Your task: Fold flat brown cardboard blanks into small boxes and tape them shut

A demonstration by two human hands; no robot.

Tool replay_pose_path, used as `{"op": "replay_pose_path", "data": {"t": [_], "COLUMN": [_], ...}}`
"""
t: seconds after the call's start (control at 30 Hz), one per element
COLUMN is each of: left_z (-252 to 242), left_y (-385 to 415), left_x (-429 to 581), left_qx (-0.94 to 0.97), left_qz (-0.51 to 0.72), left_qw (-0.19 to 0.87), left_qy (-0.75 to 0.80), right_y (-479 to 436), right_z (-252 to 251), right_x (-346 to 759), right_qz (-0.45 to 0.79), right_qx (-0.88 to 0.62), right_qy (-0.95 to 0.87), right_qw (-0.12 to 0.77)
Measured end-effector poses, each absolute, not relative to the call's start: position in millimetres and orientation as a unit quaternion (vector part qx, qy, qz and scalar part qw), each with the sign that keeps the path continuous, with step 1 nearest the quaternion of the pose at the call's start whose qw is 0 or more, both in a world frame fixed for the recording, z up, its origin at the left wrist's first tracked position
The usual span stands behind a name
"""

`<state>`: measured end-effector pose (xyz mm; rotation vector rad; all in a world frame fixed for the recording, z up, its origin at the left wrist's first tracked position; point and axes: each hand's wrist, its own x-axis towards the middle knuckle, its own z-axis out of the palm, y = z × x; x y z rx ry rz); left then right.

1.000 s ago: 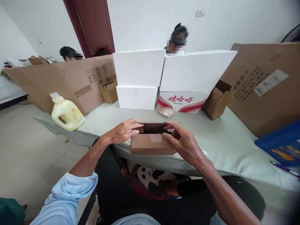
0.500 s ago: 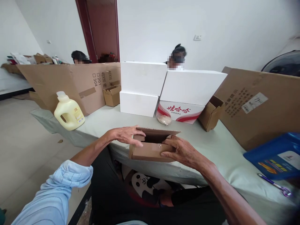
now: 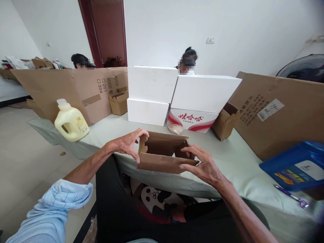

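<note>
A small brown cardboard box (image 3: 162, 163), its top gaping, is between my hands at the table's near edge. My left hand (image 3: 131, 143) spans the box's left end, fingers at the far corner and thumb at the near corner. At the right end, my right hand (image 3: 198, 160) grips the near wall, with fingertips inside and the thumb on the outer face. Some white shows inside the box near my right fingers; I cannot make out what it is.
On the green-clothed table (image 3: 111, 130) stand a yellow jug (image 3: 73, 123), white boxes (image 3: 152, 84), small cardboard boxes (image 3: 225, 123), a clear-wrapped bundle (image 3: 175, 129), a blue jug (image 3: 291, 168) and a purple metallic tool (image 3: 291, 195). Large cardboard panels (image 3: 280, 114) flank both sides. Two people sit beyond.
The box's mouth has widened, its walls spreading apart. My left hand has shifted from the rim to the box's left end, and my right thumb has moved along the near wall.
</note>
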<state>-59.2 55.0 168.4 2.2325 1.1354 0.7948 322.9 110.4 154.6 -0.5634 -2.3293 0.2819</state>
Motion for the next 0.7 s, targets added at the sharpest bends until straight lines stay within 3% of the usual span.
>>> {"op": "replay_pose_path", "data": {"t": [0.17,0.4,0.7], "left_z": [146,114,90], "left_y": [53,60,86], "left_x": [-58,-43,-18], "left_qx": [0.783,0.703,0.585], "left_qz": [0.367,0.488,0.599], "left_qw": [0.273,0.222,0.094], "left_qy": [0.423,0.467,0.538], "right_y": [118,126,136], "right_z": [141,110,87], "right_x": [330,329,328], "right_qz": [0.203,0.279,0.377], "right_qx": [-0.280,-0.354,-0.365], "right_qy": [-0.819,-0.668,-0.561], "right_qw": [0.458,0.592,0.640]}}
